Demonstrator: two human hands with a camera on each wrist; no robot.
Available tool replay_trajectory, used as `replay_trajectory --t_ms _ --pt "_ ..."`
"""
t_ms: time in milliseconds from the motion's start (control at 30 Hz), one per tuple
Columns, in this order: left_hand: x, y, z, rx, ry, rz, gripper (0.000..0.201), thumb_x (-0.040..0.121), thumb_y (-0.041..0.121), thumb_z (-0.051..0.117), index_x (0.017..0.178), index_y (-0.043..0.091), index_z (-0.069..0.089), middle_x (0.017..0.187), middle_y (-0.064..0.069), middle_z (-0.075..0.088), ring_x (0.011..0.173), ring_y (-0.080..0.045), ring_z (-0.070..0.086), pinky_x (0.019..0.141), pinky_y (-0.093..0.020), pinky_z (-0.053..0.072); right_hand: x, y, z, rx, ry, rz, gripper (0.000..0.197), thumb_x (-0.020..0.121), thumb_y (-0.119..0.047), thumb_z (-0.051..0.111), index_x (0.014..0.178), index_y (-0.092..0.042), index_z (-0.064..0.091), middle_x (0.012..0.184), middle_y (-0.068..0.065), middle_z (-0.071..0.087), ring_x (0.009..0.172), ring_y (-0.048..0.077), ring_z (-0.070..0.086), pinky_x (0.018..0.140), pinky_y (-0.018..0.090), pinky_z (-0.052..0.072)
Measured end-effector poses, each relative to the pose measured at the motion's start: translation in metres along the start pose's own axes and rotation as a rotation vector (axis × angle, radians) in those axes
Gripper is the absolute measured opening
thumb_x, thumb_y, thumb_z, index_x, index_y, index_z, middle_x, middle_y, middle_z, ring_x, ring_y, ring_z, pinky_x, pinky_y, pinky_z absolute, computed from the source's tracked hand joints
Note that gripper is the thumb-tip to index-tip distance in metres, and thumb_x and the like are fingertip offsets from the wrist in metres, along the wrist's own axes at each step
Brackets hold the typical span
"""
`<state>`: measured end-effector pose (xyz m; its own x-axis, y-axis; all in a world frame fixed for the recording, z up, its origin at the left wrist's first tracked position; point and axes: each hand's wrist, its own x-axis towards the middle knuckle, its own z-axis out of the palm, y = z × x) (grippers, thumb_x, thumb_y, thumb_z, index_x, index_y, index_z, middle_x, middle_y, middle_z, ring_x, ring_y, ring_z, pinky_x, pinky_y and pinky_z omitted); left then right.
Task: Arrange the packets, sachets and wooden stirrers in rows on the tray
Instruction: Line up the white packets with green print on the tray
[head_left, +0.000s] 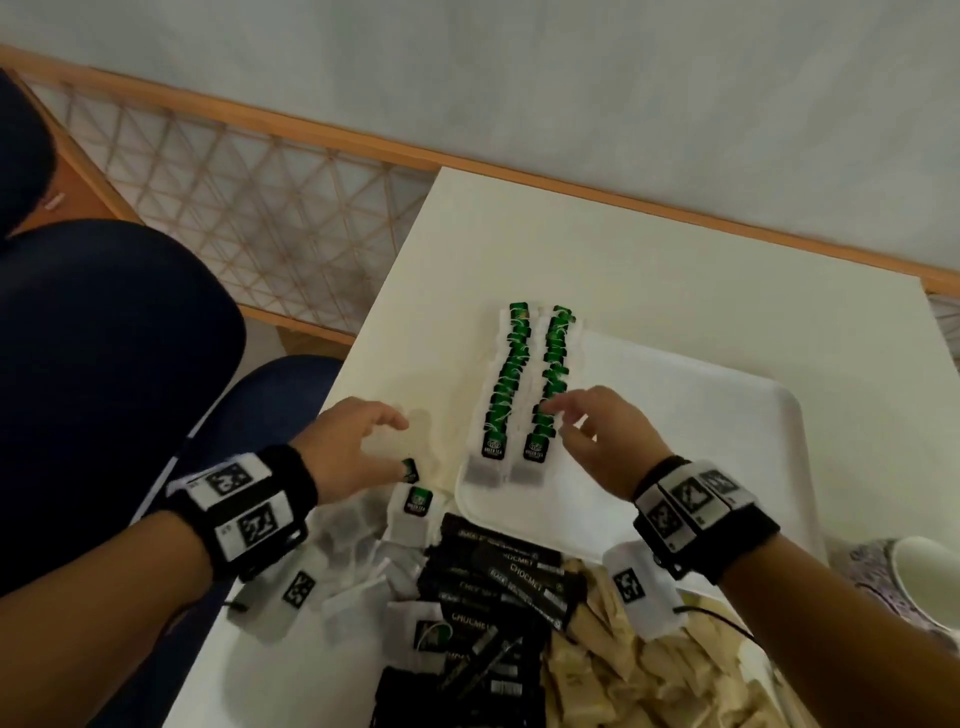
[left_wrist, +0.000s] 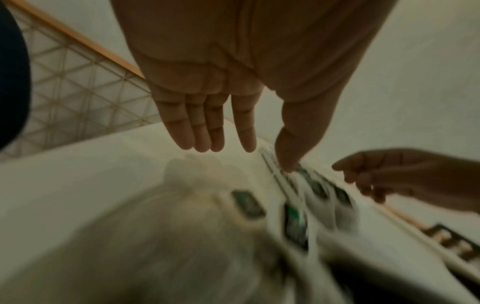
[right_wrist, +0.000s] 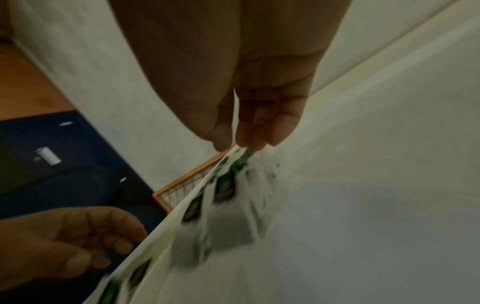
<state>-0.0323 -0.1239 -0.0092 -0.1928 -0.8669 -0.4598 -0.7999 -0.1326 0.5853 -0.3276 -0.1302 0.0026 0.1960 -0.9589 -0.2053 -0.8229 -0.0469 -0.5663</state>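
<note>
Both empty: left hand open at 9 o'clock of tea-bag rows; right hand loosely open at 3 o'clock on tray.

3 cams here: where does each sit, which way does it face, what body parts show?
Head: worn on the head, faces forward and down at the tray and tea bag rows; shows both forearms, left hand, right hand.
Left wrist: looks along the left hand's straight fingers; right hand at the right edge.
Right wrist: looks along the right hand's fingers at the rows; left hand lower left.
Shared: all three show the tea bag rows and both hands.
</note>
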Motion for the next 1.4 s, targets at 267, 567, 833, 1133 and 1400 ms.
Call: replay_trajectory --t_ms 267,567,833,1133,1400 --pt "-0.092 -0.026 0.034 0.362 -0.008 -0.024 0.121 0.041 0.073 0.075 0.140 0.031 0.019 0.131 0.010 0.028 0.120 -0.013 0.032 0.101 -0.030 0.038 -0.052 -0.058 0.043 -0.137 -0.232 -0.231 0.022 0.092 -0.028 0.055 0.112 -0.031 0.063 0.096 -0.011 0.049 0.083 0.005 0.047 0.082 0.026 0.046" --pt "-0.112 -0.031 0.062 0.434 0.149 -0.059 0.110 0.042 0.078 0.054 0.134 0.028 0.021 0.125 0.006 0.025 0.111 -0.017 0.034 0.090 -0.031 0.039 -0.086 -0.099 0.082 -0.588 -0.387 -0.368 0.051 0.078 -0.063 0.058 0.113 -0.026 0.062 0.111 0.001 0.051 0.102 0.022 0.049 0.077 0.033 0.042" --pt "-0.101 -0.032 0.066 0.175 0.092 -0.123 0.084 0.058 0.052 0.080 0.126 0.028 0.036 0.118 0.004 0.031 0.109 -0.015 0.040 0.086 -0.033 0.048 -0.091 -0.101 0.091 -0.583 -0.383 -0.320 0.034 0.082 -0.051 0.060 0.103 -0.024 0.062 0.106 0.000 0.053 0.101 0.022 0.051 0.078 0.033 0.041" --pt "-0.088 -0.019 0.057 0.089 0.024 -0.007 0.015 0.084 0.028 0.062 0.082 0.021 0.049 0.089 0.002 0.047 0.074 -0.014 0.048 0.060 -0.021 0.037 -0.102 -0.077 0.044 -0.039 -0.100 -0.026 0.009 0.087 -0.031 0.064 0.096 -0.031 0.067 0.084 -0.015 0.064 0.080 0.008 0.060 0.072 0.022 0.047" --pt "-0.104 0.008 0.037 0.149 0.159 0.089 0.035 0.093 0.026 0.053 0.061 0.027 0.038 0.067 0.007 0.045 0.060 -0.008 0.044 0.049 -0.017 0.026 -0.078 -0.034 0.003 -0.140 -0.026 -0.037 0.026 0.096 -0.017 0.050 0.112 -0.024 0.069 0.104 0.000 0.065 0.092 0.014 0.056 0.077 0.022 0.035"
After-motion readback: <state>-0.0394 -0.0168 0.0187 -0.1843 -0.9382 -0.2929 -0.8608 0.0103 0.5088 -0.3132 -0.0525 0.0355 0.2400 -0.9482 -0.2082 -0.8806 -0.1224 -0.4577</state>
